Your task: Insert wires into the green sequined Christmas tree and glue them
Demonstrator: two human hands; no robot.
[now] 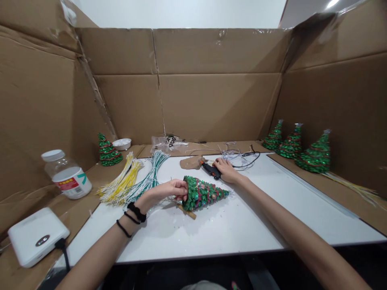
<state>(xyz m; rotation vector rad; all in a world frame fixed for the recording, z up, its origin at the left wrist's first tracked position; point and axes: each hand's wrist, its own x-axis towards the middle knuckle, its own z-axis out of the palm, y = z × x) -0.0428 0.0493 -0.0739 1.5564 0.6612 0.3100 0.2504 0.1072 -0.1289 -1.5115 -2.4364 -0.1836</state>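
Observation:
My left hand (177, 189) is closed on the base of a small green tinsel Christmas tree (202, 194) with red garland. The tree lies on its side above the white board, its clear top pointing right. Under its base end is a short tan stick (188, 212). My right hand (225, 170) is closed around the rear of a black and orange hot glue gun (211, 170); part of the grip is hidden by the fingers. The gun's nozzle end rests at a brown cardboard scrap (190, 162).
Bundles of yellow-white wires (121, 183) and green-white wires (152, 173) lie left. A plastic jar (71, 179), white box (38, 237), small bowl (122, 144) and another tree (109, 151) stand beyond. Several trees (316, 155) line the right cardboard wall. Loose cables (242, 155) lie behind.

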